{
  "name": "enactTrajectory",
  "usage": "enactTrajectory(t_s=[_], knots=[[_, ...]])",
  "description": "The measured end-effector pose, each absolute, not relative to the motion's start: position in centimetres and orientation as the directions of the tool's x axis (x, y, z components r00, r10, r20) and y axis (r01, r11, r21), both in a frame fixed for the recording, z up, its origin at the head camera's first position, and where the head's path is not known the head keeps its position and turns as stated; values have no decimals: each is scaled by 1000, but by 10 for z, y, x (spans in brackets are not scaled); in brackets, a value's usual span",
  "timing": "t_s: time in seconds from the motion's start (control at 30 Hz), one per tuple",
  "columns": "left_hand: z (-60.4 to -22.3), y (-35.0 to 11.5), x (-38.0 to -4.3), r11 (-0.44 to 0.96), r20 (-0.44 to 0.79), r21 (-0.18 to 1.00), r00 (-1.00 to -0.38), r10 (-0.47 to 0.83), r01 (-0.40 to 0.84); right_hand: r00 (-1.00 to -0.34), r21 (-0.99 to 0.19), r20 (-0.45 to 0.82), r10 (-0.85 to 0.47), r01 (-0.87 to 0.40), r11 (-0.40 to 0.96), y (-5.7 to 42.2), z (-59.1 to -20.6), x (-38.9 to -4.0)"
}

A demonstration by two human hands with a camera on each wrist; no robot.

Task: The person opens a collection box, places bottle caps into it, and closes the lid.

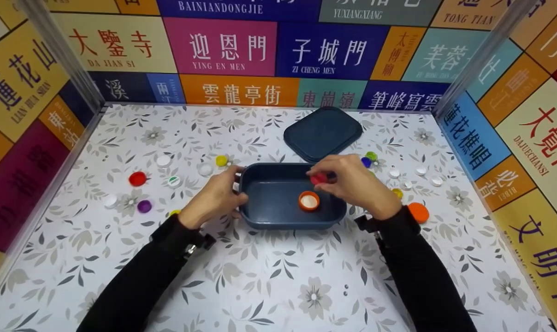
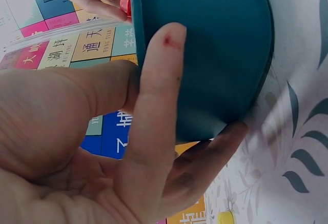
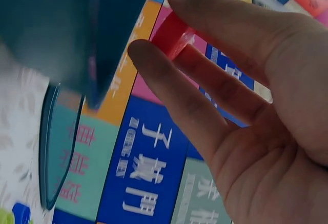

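In the head view a dark blue plastic box (image 1: 274, 203) stands on the table, its top uncovered. My left hand (image 1: 216, 196) holds the box at its left end; the left wrist view shows the thumb at the rim and the fingers (image 2: 159, 96) against the outer wall. Over the box's right part, my right hand (image 1: 352, 182) pinches a red bottle cap (image 3: 171, 34) between thumb and fingers, above the rim. Inside the box lies an orange cap (image 1: 309, 201) with a whitish inside, towards the right.
A dark blue lid (image 1: 323, 133) lies behind the box. Several caps are scattered left, among them a red cap (image 1: 137, 179) and a purple cap (image 1: 144, 206). On the right lie white caps (image 1: 420, 170), a blue cap (image 1: 366, 162) and a large orange cap (image 1: 417, 212). Printed panels (image 1: 232, 46) enclose the table.
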State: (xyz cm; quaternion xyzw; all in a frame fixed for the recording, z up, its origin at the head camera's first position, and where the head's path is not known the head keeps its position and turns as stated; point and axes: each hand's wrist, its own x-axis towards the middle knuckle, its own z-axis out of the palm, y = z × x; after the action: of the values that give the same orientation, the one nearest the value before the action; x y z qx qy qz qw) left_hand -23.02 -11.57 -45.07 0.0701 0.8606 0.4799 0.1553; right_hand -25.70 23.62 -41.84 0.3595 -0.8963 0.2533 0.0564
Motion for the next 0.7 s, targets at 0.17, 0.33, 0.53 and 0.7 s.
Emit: enactTrajectory(t_s=[0.17, 0.33, 0.53, 0.7], knots=[[-452, -116, -231, 522, -188, 853, -944, 271, -20, -703, -410, 219, -676, -695, 590, 215, -422, -246], [-451, -115, -230, 529, -204, 848, -943, 262, -37, -668, -396, 143, -730, -715, 576, 193, -429, -236], [-449, -115, -230, 541, -210, 840, -942, 263, -36, -662, -314, 85, -744, -727, 611, 176, -437, -231], [-449, -116, -230, 554, -213, 832, -942, 261, -34, -674, -293, 41, -738, -714, 636, 167, -442, -232]])
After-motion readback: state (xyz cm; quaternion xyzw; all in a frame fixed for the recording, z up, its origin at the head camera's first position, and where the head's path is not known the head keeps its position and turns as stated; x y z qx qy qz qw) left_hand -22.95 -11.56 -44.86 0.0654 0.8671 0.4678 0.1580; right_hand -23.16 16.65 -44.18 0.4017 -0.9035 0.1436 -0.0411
